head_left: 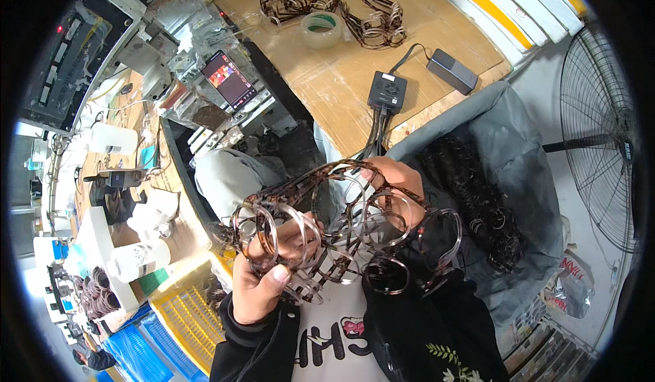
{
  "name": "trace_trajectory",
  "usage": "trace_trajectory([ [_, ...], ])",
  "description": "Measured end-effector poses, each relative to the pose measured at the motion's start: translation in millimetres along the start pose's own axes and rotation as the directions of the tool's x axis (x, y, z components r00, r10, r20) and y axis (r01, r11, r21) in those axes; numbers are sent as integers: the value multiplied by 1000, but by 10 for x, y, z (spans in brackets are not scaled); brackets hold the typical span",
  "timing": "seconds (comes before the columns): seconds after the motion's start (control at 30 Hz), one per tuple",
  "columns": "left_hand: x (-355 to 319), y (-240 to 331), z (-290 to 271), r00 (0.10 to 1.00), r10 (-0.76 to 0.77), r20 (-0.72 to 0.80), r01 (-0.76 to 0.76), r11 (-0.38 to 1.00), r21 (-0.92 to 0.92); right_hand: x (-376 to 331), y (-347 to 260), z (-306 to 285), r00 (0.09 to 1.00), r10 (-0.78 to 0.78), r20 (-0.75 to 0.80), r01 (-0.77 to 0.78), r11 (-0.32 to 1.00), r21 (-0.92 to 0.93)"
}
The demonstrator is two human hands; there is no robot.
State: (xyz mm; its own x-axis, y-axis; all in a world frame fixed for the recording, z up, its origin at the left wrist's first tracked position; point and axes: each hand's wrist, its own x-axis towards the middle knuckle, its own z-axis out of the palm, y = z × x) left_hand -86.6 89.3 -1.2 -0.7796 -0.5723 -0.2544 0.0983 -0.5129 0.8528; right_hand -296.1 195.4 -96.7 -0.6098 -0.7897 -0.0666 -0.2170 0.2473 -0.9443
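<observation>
A loose bundle of brown, tortoiseshell-patterned eyeglass frames (pixel 355 233) is held up in front of my chest, with several round rims and thin temples tangled together. My left hand (pixel 258 293) grips the bundle's left side, its thumb towards me and its fingers partly hidden behind the rims. On the far right side, my right hand (pixel 404 182) is closed round the temples, and some of its fingers are hidden. The rims spread out between and below both hands.
Ahead, a cardboard-covered table (pixel 293 61) bears more eyeglass frames (pixel 382 30), a tape roll (pixel 321 31), a black cabled box (pixel 387 92) and a dark block (pixel 452 71). A lit phone (pixel 230 81) leans left. Right: a grey-lined bin (pixel 535 157) holding dark frames, and a fan (pixel 600 136).
</observation>
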Motion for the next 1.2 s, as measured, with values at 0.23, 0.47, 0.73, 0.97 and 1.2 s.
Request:
trace_trajectory([
  [0.23,72,-44,-98,1000,-9,-4,9,999,47,-9,-99,41,959,-259,-111,239,957,-164],
  [0.47,-42,109,-289,942,180,-282,-188,982,1,30,-15,-78,980,-129,-149,134,991,22],
  [0.73,-132,28,5,971,-17,239,-49,963,266,80,-192,-18,929,-295,-225,212,919,-333],
  [0.97,-40,81,87,929,-161,334,-36,858,513,49,-151,6,896,-367,-250,178,813,-554],
  [1.2,-53,140,40,892,-266,365,194,955,222,94,-86,65,898,-333,-288,0,652,-758],
])
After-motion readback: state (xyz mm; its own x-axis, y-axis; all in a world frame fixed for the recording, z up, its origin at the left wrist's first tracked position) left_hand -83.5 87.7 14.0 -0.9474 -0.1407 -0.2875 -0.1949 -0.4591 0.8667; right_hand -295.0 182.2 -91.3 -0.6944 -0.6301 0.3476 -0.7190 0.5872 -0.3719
